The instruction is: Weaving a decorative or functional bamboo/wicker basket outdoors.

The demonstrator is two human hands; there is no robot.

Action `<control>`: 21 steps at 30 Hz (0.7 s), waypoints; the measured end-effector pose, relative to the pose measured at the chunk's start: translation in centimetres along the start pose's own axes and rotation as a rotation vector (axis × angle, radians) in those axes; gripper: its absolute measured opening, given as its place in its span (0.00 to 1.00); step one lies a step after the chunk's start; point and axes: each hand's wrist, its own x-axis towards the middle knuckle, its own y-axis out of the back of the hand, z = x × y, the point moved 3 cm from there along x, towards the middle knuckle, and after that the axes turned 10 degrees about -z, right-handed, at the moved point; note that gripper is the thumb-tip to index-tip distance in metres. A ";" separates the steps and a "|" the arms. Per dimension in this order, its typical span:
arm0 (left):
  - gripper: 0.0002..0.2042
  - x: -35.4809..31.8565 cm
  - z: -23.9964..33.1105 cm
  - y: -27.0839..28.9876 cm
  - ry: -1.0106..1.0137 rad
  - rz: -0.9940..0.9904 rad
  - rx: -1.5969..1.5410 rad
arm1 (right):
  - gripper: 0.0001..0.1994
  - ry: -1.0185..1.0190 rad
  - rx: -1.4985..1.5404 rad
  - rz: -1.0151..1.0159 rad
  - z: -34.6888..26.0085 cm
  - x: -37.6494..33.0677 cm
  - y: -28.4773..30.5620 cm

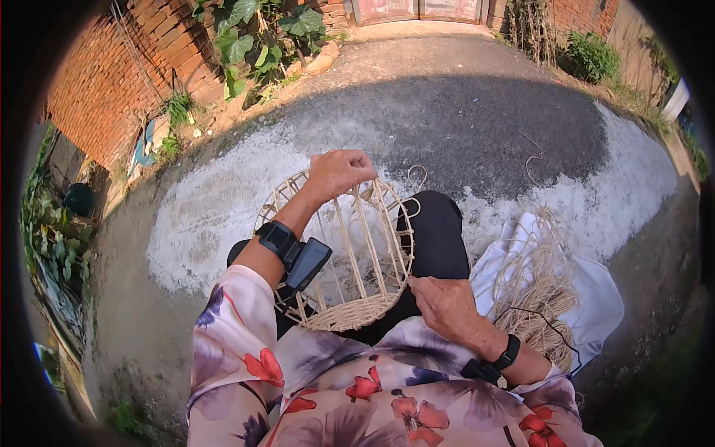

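Observation:
A round frame wound with pale cord (pixel 356 314) rests on my lap, between my knees. Straight cord strands cross its middle, and a dense woven band fills its near edge. My left hand (pixel 339 175) is closed at the far rim, its fingers bent down over the edge. On the near right side, my right hand (pixel 450 307) pinches close to the rim; what lies between its fingertips is too small to make out. A loose cord loop (pixel 418 177) sticks out past the far right rim.
To my right, a tangled heap of pale cord (pixel 547 298) lies on a white cloth (pixel 602 298), with a thin dark strand across it. My knee in black trousers (pixel 438 238) is beside the frame. Farther off are leafy plants (pixel 249 45), a brick wall (pixel 112 82) and a door (pixel 417 9).

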 end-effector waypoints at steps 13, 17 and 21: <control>0.19 -14.3 5.2 -6.9 -0.118 -0.325 -0.568 | 0.05 0.057 -0.059 -0.033 -0.7 -2.1 -0.6; 0.24 -13.7 5.8 -7.5 -0.074 -0.443 -0.502 | 0.11 0.062 -0.176 -0.161 -0.5 -1.7 -1.0; 0.29 -12.7 5.5 -9.0 0.003 -0.578 -0.749 | 0.12 0.058 -0.191 -0.194 -0.5 -1.6 -1.0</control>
